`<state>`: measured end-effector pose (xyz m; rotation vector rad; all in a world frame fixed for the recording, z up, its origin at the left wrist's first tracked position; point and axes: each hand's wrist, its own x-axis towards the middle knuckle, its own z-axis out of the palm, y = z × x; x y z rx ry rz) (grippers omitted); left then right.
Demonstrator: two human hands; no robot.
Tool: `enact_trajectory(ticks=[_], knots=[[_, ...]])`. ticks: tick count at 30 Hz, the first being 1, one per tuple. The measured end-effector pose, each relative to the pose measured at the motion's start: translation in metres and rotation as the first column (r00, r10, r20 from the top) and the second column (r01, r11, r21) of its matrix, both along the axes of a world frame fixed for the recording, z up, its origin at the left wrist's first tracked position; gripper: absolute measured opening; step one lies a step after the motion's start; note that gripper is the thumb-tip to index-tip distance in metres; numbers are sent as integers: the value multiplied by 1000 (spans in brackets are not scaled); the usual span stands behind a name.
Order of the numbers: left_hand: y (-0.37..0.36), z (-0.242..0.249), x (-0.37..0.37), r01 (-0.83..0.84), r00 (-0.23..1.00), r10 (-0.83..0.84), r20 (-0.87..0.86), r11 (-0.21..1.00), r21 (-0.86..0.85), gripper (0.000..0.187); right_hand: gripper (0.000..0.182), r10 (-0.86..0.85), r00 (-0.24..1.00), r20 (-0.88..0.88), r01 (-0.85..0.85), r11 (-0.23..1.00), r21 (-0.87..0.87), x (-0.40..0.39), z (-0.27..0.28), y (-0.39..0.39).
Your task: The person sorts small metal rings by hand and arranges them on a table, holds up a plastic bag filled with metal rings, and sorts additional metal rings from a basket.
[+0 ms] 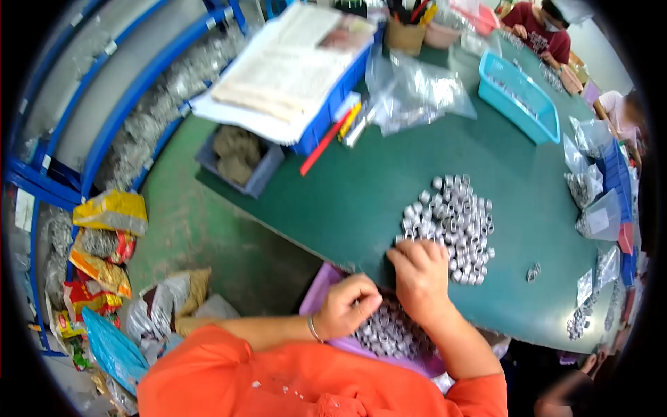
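A heap of small silvery metal rings (451, 226) lies on the green table (313, 208) in front of me. At the heap's near left edge is my right hand (422, 278), its fingers bent downward and held together; whatever lies under the fingertips is hidden. My left hand (347, 306) is curled closed above a purple basin (321, 286), and I cannot see what, if anything, is in it. Many similar metal pieces (392, 333) fill the basin, which sits against my body below the table edge.
A turquoise basket (517, 97) stands at the back right, near clear plastic bags (420, 90). Papers (292, 62) cover a blue bin beside a small grey box (240, 160). Shelves (125, 104) rise on the left. Two co-workers (538, 31) sit at the far right.
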<state>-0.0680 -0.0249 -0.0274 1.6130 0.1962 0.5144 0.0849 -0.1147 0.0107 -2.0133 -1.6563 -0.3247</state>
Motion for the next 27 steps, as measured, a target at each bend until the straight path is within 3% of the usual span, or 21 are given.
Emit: enact_trajectory(ticks=[4,7,10,11,13,14,19,21,23,27], knots=[[-5,-3,1,-23,999,25,25,998,-63,8,26,-72,997,-35,75,992,98,-2,-3,2],[-4,1,-1,12,999,-8,33,995,-101,8,24,-74,995,-62,77,996,55,-1,-1,-3],[5,20,13,-131,984,97,147,962,240,21,23,-50,998,-42,52,997,49,2,1,-9],[9,27,17,-154,985,120,122,933,324,26,23,-45,998,-31,47,997,55,1,3,-13],[16,48,28,-105,980,166,-106,894,435,33,24,-106,994,-15,106,994,20,0,6,-22],[21,52,37,-89,988,148,-47,789,608,42,24,-101,995,-9,101,995,0,3,3,-29],[18,38,59,75,988,58,-144,633,770,51,27,-173,983,-64,177,982,67,7,6,-50],[14,37,66,57,990,64,-124,628,776,48,30,-265,955,-131,275,959,69,10,6,-62],[9,36,71,17,991,90,-99,646,763,44,27,-254,961,-113,260,965,40,12,0,-67],[6,33,76,-77,991,134,-11,629,773,31,29,-217,944,-247,246,965,91,13,-2,-65]])
